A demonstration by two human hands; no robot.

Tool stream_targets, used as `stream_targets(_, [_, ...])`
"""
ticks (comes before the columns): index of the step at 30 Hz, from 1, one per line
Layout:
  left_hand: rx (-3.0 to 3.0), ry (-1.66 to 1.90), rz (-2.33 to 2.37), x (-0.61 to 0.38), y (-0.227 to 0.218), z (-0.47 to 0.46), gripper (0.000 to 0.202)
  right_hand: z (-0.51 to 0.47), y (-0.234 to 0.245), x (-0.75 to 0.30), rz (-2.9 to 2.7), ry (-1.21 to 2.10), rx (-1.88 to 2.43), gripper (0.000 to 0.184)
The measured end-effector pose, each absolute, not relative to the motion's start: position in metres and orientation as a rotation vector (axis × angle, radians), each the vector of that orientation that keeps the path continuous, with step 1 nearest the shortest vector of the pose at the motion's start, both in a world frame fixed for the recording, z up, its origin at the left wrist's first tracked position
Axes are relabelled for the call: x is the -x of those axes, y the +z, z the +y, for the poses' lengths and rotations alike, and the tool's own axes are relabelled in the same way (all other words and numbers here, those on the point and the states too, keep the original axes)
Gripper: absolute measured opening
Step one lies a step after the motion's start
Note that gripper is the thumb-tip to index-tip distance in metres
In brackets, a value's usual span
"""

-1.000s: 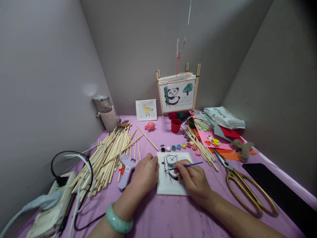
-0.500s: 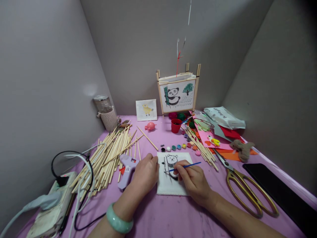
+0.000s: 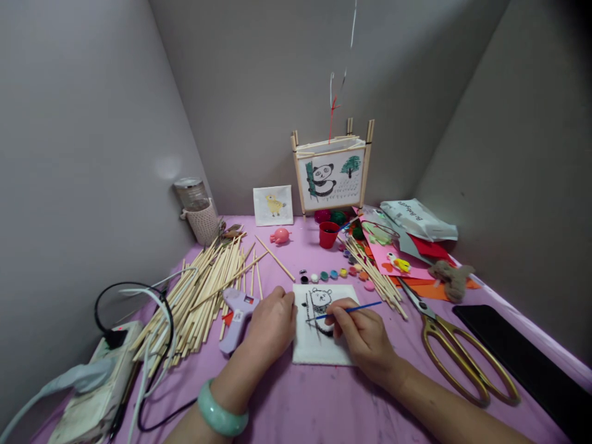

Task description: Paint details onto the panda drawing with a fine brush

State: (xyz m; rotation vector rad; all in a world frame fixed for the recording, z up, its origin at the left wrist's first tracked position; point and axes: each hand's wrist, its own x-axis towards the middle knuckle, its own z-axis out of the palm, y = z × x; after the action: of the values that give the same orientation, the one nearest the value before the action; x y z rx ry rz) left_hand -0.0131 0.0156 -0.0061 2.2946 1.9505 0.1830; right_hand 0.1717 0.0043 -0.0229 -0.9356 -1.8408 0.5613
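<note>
A small white canvas [image 3: 308,353] lies flat, bearing a black-outlined panda beside a bamboo-like stalk. Between the thumb and fingers of my right hand [image 3: 363,333] is a thin blue paintbrush [image 3: 364,306], its tip touching or just above the stalk's lines. My left hand [image 3: 275,320] is closed with curled fingers at the canvas's left edge, holding it there; the fingertips are partly hidden. Beyond the canvas sits a row of small paint pots [image 3: 324,275] in several colours. A lilac glue gun [image 3: 237,317] lies just left of my left hand.
Many wooden sticks [image 3: 208,296] spread on the left near a power strip [image 3: 99,394] with cables. Gold-handled scissors [image 3: 456,351] and a black phone-like slab [image 3: 518,364] lie right. Behind stand a red cup [image 3: 328,235], a chick picture [image 3: 272,206] and a panda lantern [image 3: 333,179].
The paintbrush has shifted slightly, its back end further right, with small finger movement in my right hand. My left hand and the canvas stay in place.
</note>
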Motion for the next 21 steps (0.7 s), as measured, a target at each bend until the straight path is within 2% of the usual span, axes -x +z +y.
stream_targets(15, [-2.353,0.224,1.941,0.0149,-0.0101,0.0161,0.022,0.0053,-0.0267,-0.1717,-1.844,0.555,0.938,0.033])
stream_targets(21, [-2.347,0.215,1.938,0.0143,-0.0096,0.0161,0.023,0.0053,-0.0273,-0.1726,-1.834,0.656,0.943,0.031])
